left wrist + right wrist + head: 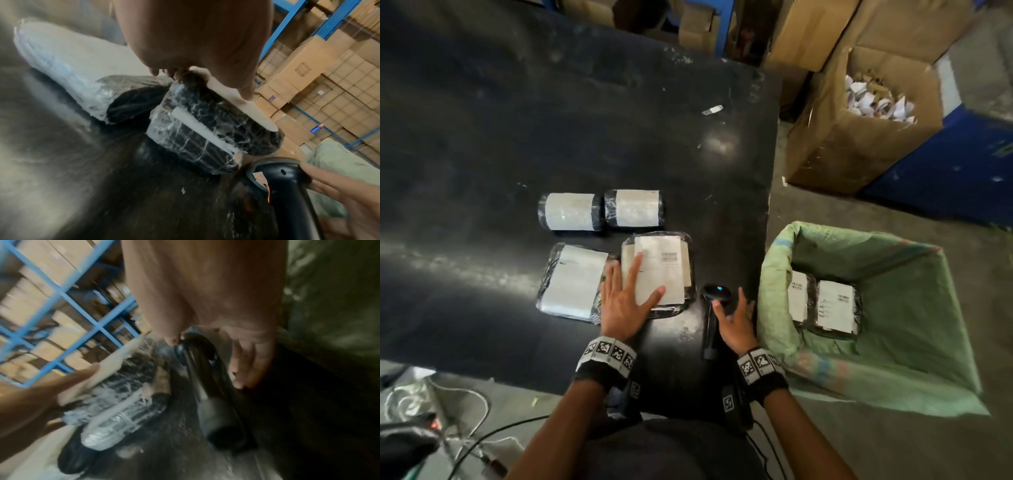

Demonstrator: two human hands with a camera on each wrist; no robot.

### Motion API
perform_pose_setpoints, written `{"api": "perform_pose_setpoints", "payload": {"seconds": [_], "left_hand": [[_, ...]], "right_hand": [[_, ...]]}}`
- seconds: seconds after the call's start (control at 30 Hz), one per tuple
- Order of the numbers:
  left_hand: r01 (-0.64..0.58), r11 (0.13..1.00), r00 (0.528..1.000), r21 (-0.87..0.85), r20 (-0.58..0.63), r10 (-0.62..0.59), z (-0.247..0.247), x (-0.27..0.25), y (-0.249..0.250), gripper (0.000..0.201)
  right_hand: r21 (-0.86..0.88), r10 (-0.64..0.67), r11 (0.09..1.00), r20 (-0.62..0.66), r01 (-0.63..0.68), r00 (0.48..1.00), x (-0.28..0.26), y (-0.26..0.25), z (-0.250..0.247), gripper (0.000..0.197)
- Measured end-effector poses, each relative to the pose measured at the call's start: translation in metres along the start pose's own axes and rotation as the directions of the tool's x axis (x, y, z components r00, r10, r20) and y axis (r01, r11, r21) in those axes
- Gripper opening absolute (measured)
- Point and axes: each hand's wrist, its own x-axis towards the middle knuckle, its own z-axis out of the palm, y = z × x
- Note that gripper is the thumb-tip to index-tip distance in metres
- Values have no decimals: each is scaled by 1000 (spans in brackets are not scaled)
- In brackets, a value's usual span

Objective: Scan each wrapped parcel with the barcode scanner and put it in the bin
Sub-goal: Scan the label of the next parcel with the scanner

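Four plastic-wrapped parcels lie on the black table (517,137): two rolls (568,211) (635,208) behind, two flat ones in front. My left hand (633,291) lies flat, fingers straight, on the front right parcel (667,263) (205,129), whose barcode label faces up. The other flat parcel (573,281) is just left of it. The black barcode scanner (717,293) (197,353) lies on the table near its right edge. My right hand (729,301) hovers over it with spread fingers, thumb touching its head. Two parcels (835,306) lie in the green-lined bin (777,274).
The bin stands on the floor just right of the table. Behind it are cardboard boxes, one open with paper scraps (876,99), and a blue container (945,171). A small white piece (712,110) lies far back on the table. Cables (448,411) lie on the floor.
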Motion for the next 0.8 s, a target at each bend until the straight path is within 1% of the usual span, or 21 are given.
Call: {"api": "perform_pose_setpoints", "payload": {"seconds": [0.07, 0.13, 0.2, 0.27, 0.33, 0.4, 0.47, 0.57, 0.67, 0.73, 0.8], "left_hand": [[-1, 999, 1000, -44, 14, 2, 0, 0, -5, 89], [-4, 996, 1000, -84, 6, 5, -2, 1, -6, 87], [-14, 992, 1000, -122, -5, 14, -1, 0, -5, 84], [-30, 983, 1000, -183, -5, 29, 1, 0, -6, 82], [-40, 967, 999, -253, -16, 37, 3, 2, -7, 80], [-55, 964, 998, -261, -34, 48, 4, 1, -7, 78], [-69, 964, 997, -258, -55, 57, 4, -1, -1, 74], [-17, 939, 999, -344, -50, -1, 1, -3, 13, 73], [-26, 919, 999, -393, -50, 7, -4, -5, 22, 77], [14, 926, 1000, -377, 0, -15, -7, -1, 30, 79], [73, 934, 997, -351, 40, -63, -7, 5, 37, 80]], "right_hand": [[107, 14, 994, -29, -11, 999, -1, -3, 7, 69], [253, 20, 967, -33, -11, 999, -2, -4, 17, 60], [425, 70, 904, -26, -53, 997, -1, -3, 29, 56], [516, 110, 853, -33, -78, 993, 1, -1, 38, 56], [520, 130, 849, -31, -95, 991, 4, 0, 43, 57], [513, 155, 850, -30, -118, 987, 3, -9, 43, 58], [513, 172, 846, -3, -146, 985, 3, -13, 42, 54], [478, 163, 866, 10, -148, 987, 6, -17, 38, 47], [424, 188, 890, -12, -165, 982, 14, -16, 35, 48], [403, 201, 897, -11, -180, 980, 17, -13, 32, 46], [401, 185, 901, -7, -166, 983, 18, -11, 28, 47]]}}
